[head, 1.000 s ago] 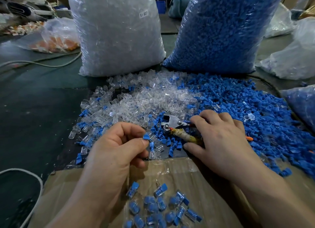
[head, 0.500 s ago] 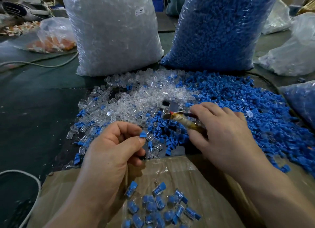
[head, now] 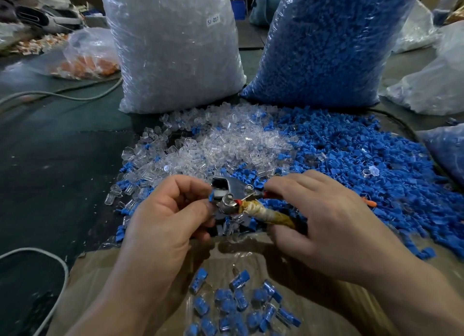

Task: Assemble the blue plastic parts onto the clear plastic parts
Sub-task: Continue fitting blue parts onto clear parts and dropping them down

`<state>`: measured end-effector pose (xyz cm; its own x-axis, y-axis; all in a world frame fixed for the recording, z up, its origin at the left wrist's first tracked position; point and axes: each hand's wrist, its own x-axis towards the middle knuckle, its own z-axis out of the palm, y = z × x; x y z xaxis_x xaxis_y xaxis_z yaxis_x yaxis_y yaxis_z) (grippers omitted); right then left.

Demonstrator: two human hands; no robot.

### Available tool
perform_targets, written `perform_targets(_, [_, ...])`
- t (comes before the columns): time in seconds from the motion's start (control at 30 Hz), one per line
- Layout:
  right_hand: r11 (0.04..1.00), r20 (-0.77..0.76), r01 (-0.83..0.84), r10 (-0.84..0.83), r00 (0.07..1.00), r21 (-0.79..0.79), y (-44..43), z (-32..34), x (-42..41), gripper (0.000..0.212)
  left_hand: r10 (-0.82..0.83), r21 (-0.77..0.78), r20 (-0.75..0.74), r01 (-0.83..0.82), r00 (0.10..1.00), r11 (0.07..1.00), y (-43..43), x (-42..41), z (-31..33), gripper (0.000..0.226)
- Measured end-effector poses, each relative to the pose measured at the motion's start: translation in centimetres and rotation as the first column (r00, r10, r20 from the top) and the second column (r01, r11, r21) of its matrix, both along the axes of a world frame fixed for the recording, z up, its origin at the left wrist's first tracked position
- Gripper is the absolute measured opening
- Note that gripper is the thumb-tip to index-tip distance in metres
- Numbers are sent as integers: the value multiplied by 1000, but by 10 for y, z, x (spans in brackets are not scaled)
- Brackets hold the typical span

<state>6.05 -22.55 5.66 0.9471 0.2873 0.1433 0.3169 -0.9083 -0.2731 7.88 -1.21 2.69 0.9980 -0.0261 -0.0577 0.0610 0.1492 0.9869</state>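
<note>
We have the blue part (head: 211, 197) pinched between thumb and forefinger of our left hand (head: 165, 220), pressed right against the left side of the pliers (head: 232, 194) at their head, so the left hand is the nearer one. From that head the pliers run down and to the right, where our right hand (head: 331, 225) curls round the taped handle (head: 268, 214). Whether the jaws bite the part, we cannot tell.

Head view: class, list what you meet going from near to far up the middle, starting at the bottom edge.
Assembled blue-and-clear pieces → pliers gripped by the right hand, with the left hand pinching a blue part at them → loose clear parts → tall bag of clear parts.
</note>
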Motion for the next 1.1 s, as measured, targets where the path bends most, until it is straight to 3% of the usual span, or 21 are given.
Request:
perform_targets(0.2, [1000, -22, -18, 18, 1000, -12, -1, -1, 2, 61, 11, 109, 89, -20, 996, 994, 1, 0, 1, 36])
perform_targets(0.43, [999, 53, -32, 33, 998, -16, 2, -2, 4, 54, -1, 157, 111, -17, 994, 987, 0, -2, 1, 33])
perform_targets(0.57, [999, 71, -38, 36, 997, 17, 4, 0, 5, 49, 12, 139, 123, -30, 992, 990, 3, -3, 3, 18])
perform_targets(0.73, [999, 94, 44, -44, 995, 5, -1, -5, 5, 57, 91, 236, 172, -130, 981, 963, 4, -2, 3, 30])
perform_targets(0.8, [990, 55, 127, -123, 991, -60, -5, -8, 10, 68, 115, 254, 128, -145, 985, 956, 6, 1, 2, 31])
perform_targets(0.9, [969, -18, 193, -199, 980, -156, -7, -8, 18, 74, 28, 232, -46, -16, 999, 973, 1, -2, 1, 30])
perform_targets(1.03, [965, -38, 194, -203, 978, -175, -6, -10, 23, 69, -28, 418, -8, 29, 1000, 908, -4, -4, -1, 28])
perform_targets(1.1, [973, 31, 195, -193, 981, -125, -5, -9, 20, 63, -20, 457, 28, 5, 999, 889, -4, -4, 0, 29])
